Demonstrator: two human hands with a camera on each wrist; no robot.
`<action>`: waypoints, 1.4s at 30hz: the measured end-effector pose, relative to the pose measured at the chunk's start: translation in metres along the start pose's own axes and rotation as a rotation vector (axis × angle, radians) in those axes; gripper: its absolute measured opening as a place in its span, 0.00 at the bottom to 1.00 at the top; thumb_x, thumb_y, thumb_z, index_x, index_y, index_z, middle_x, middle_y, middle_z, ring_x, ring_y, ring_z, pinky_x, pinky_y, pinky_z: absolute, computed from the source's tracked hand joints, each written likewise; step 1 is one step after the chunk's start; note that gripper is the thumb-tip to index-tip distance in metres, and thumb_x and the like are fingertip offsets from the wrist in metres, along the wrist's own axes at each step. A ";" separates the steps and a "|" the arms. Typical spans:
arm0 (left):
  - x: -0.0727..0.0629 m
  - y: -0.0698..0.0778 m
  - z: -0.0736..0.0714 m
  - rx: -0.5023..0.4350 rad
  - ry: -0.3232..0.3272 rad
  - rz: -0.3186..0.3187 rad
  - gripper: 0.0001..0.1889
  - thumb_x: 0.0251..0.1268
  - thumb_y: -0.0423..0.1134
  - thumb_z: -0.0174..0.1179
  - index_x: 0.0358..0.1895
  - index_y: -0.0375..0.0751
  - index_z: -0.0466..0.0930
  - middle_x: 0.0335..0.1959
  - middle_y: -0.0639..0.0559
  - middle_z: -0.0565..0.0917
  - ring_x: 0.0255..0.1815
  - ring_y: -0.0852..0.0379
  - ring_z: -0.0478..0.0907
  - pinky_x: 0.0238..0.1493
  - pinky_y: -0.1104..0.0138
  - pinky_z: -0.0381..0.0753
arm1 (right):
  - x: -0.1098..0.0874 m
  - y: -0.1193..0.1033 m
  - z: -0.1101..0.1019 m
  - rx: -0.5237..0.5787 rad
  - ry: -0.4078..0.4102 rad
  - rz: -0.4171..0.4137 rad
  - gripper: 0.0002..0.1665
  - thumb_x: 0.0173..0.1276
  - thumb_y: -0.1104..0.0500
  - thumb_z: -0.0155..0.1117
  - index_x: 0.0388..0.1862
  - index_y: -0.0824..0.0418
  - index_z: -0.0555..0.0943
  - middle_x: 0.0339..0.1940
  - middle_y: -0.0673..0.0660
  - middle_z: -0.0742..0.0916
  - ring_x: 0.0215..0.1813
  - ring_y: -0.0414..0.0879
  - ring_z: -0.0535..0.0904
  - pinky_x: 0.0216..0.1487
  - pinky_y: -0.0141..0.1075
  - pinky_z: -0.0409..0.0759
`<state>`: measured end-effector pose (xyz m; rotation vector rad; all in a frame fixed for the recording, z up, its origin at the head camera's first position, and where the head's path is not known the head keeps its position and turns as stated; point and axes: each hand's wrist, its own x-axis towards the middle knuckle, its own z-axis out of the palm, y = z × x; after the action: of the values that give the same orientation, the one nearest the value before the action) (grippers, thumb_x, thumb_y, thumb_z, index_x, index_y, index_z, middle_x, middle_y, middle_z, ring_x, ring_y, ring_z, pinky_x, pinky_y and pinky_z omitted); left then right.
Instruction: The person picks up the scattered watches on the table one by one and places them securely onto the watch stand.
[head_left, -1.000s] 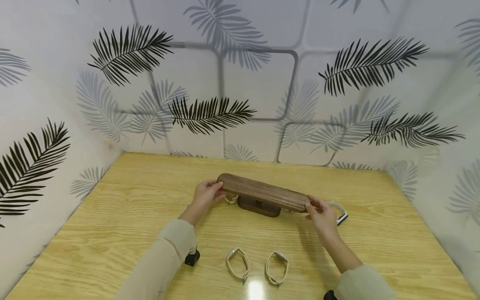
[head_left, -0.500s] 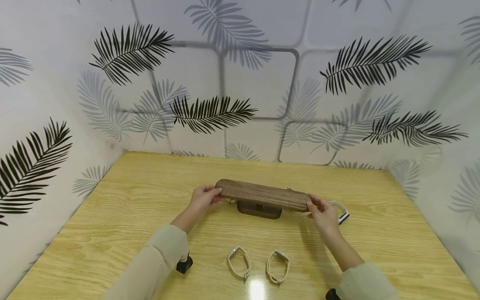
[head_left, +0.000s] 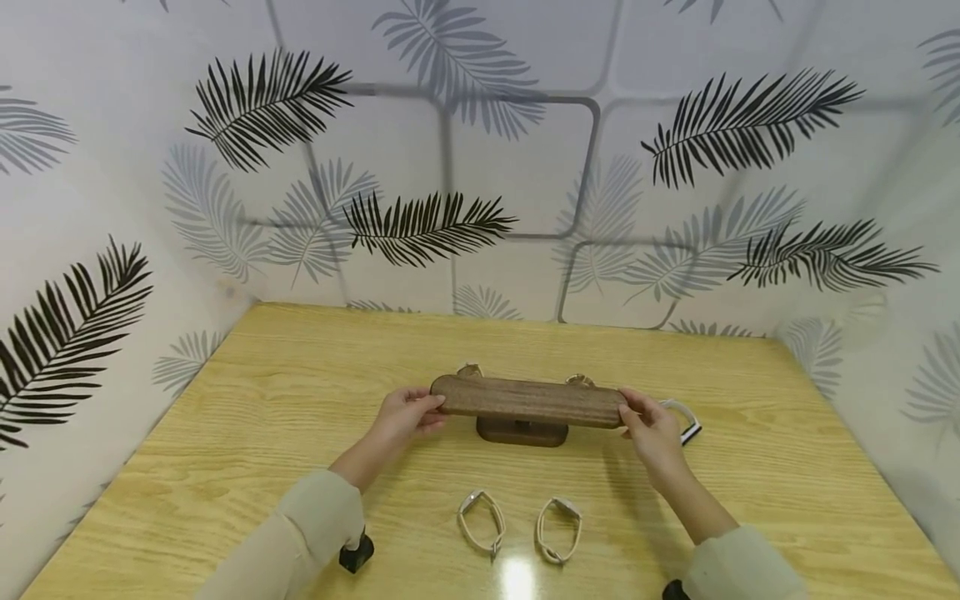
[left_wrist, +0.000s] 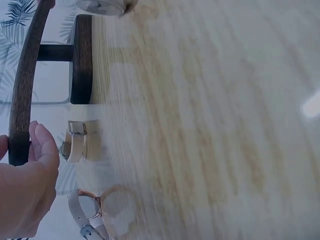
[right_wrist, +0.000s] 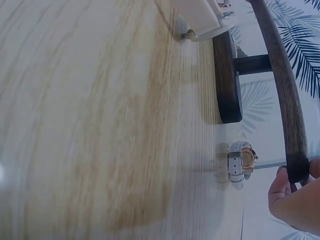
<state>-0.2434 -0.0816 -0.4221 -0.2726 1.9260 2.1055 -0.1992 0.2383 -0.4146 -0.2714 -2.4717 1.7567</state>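
Observation:
A dark brown wooden display stand has a long rounded top bar on a short post over a small oblong base. My left hand pinches the bar's left end between thumb and fingers. At the right end my right hand grips the bar the same way. The post shows between bar and base in the left wrist view. From the right wrist, the base appears low on the table, with fingers curled at the bar's near end.
Two pale-strapped watches lie looped on the wooden table in front of the stand. Behind the bar, two more watches peek out. A white band with a dark part lies beyond my right hand. A patterned backdrop closes the rear.
The bar's left end has come down, so the bar is nearly level. My left hand moved down with it. Two watches behind the bar now show above its back edge.

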 end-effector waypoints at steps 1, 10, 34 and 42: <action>-0.002 -0.001 0.000 0.002 -0.004 0.003 0.23 0.66 0.32 0.53 0.60 0.23 0.60 0.38 0.42 0.78 0.29 0.60 0.80 0.47 0.63 0.83 | 0.000 0.000 -0.001 -0.009 0.000 -0.005 0.22 0.74 0.63 0.45 0.64 0.68 0.67 0.60 0.67 0.74 0.36 0.23 0.71 0.37 0.23 0.76; -0.014 -0.006 -0.002 -0.037 -0.017 0.014 0.17 0.65 0.29 0.53 0.54 0.25 0.63 0.32 0.46 0.79 0.26 0.61 0.81 0.39 0.67 0.84 | -0.006 0.003 -0.004 -0.018 -0.014 -0.031 0.21 0.73 0.64 0.47 0.63 0.69 0.69 0.55 0.64 0.76 0.35 0.27 0.72 0.36 0.25 0.77; -0.016 -0.001 -0.011 0.715 -0.024 0.612 0.32 0.57 0.42 0.65 0.63 0.36 0.65 0.63 0.38 0.68 0.64 0.40 0.65 0.60 0.48 0.71 | -0.003 0.030 -0.063 -0.338 0.035 -0.153 0.34 0.69 0.56 0.57 0.67 0.73 0.61 0.61 0.71 0.71 0.52 0.44 0.72 0.44 0.24 0.74; -0.012 -0.003 -0.006 1.006 -0.099 0.719 0.37 0.53 0.46 0.67 0.65 0.35 0.65 0.63 0.40 0.69 0.65 0.41 0.65 0.61 0.50 0.70 | 0.012 0.051 -0.085 -0.529 -0.082 -0.133 0.49 0.61 0.55 0.66 0.66 0.83 0.52 0.63 0.83 0.62 0.64 0.77 0.56 0.62 0.66 0.59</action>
<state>-0.2315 -0.0879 -0.4216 0.8027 2.9698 1.0740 -0.1907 0.3353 -0.4351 -0.0663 -2.8964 1.0590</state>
